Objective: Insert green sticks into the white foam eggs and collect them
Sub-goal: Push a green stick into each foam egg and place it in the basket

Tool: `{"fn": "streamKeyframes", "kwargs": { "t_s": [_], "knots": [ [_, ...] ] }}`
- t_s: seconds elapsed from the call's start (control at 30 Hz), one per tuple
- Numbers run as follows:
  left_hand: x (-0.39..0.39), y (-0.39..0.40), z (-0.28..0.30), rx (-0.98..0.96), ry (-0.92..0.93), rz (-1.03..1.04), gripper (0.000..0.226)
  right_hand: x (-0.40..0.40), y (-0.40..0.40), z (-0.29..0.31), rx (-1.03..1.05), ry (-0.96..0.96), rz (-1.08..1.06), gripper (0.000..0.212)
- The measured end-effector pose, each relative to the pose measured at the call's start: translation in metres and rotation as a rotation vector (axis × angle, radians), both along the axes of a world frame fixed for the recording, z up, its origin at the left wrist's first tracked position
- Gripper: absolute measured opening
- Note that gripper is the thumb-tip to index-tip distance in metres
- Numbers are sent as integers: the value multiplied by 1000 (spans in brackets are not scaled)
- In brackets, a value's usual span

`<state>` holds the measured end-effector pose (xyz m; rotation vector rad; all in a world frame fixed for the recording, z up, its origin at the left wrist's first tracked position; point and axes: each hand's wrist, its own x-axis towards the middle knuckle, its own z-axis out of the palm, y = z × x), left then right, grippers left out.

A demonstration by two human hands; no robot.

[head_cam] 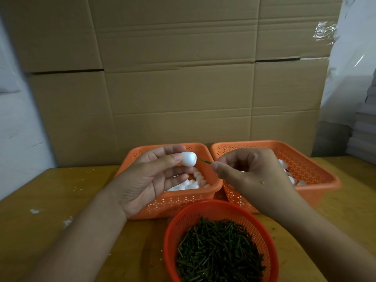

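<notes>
Head view: foam egg (189, 159) is up in the air over the left basket (179, 202), pinched btwn thumb and fingertips of the left hand (151, 180), blunt end turned toward the right, prob. so the stick meets it head-on. Green stick (205, 161) sits just beside that end, not touching yet, tip aimed at it; right hand (250, 176) pinches it at the far end w/ thumb and forefinger, other fingers curled in (leaves most of the stick free to go in). Step in hand, I'd judge: push stick into egg. Left basket holds loose white eggs (193, 183), so it's the supply; right basket (305, 169) also has some white eggs, likely the collecting spot, tho I can't see sticks on them. Round basket (264, 237) of green sticks (217, 253) sits nearest the person, close to the right hand. All on a wood table (61, 200), cardboard (183, 78) behind.
</notes>
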<state>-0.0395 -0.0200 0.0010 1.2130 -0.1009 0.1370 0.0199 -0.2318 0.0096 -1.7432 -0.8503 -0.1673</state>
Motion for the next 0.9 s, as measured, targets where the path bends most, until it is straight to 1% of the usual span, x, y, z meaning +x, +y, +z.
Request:
{"fn": "streamKeyframes", "kwargs": {
  "t_s": [0.17, 0.37, 0.53, 0.9],
  "knots": [
    [-1, -3, 1, 35, 3, 42, 17, 0, -1, -1, -42, -3, -38, 20],
    [-2, -4, 2, 56, 6, 30, 24, -1, 0, -1, -63, -32, -37, 17],
    [-3, -7, 3, 84, 11, 26, 23, -1, 1, -3, -94, -63, -46, 15],
    [-5, -13, 3, 143, 20, 7, 22, -3, 2, -6, -107, -58, -34, 15]
  ]
}}
